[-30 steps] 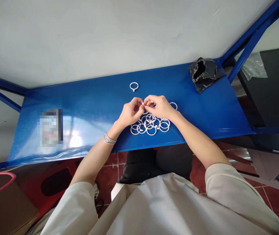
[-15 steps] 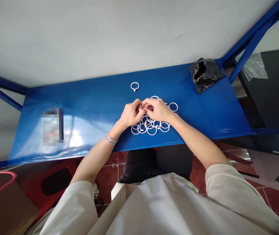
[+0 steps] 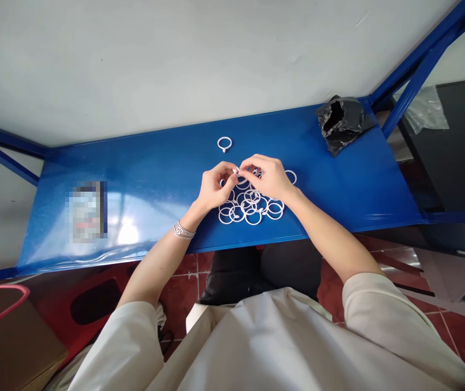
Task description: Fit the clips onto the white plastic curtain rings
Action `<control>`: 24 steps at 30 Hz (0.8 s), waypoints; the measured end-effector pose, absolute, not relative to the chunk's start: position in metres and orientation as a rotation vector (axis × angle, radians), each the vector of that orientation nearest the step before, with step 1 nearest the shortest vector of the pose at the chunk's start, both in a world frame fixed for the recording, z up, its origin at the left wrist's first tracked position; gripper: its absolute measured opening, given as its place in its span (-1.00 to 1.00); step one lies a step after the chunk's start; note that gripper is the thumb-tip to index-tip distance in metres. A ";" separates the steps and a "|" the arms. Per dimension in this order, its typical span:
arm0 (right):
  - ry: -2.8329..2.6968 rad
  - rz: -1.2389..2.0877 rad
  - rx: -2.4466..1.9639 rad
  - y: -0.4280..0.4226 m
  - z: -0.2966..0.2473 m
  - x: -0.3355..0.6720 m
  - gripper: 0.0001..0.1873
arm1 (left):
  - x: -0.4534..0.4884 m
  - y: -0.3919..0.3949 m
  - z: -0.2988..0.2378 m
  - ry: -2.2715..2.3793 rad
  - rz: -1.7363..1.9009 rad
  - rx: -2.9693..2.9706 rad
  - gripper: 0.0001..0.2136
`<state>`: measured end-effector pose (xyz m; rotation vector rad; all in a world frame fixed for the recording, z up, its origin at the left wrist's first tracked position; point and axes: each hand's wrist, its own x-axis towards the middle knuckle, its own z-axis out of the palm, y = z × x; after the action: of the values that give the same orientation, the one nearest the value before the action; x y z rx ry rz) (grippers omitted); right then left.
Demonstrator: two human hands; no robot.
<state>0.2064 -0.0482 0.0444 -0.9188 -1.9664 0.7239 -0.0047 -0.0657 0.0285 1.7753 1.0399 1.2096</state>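
Note:
My left hand (image 3: 213, 189) and my right hand (image 3: 268, 178) meet fingertip to fingertip above a heap of several white plastic rings (image 3: 252, 207) on the blue metal shelf (image 3: 155, 174). Both hands pinch one small white ring (image 3: 237, 172) between them. A silver bracelet (image 3: 182, 231) sits on my left wrist. One white ring (image 3: 224, 144) lies alone farther back, and another (image 3: 290, 176) rests just right of my right hand.
A crumpled black plastic bag (image 3: 339, 125) stands open at the shelf's back right. A blurred flat card (image 3: 87, 210) lies at the left. Blue frame bars (image 3: 415, 65) rise at the right; red floor tiles (image 3: 183, 277) show below.
The hands dipped toward the heap half a second ago, then lifted slightly again. They stay pinched together on the ring; the heap and single ring have not moved.

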 end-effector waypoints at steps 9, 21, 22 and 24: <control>-1.885 0.784 -0.980 -0.039 0.039 0.212 -0.72 | 0.000 -0.063 0.031 0.842 1.222 1.520 -0.66; -1.860 0.837 -1.007 -0.036 0.039 0.214 -0.67 | -0.004 -0.056 0.027 0.930 1.387 1.610 -0.70; -1.860 0.830 -1.003 -0.036 0.039 0.214 -0.70 | -0.005 -0.056 0.027 0.934 1.380 1.600 -0.70; -1.866 0.820 -0.997 -0.036 0.039 0.215 -0.74 | -0.005 -0.057 0.029 0.938 1.345 1.552 -0.71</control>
<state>0.2148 -0.0359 0.0387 -0.9965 -1.8662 0.8202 -0.0051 -0.0567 0.0291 1.5522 0.9375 1.3452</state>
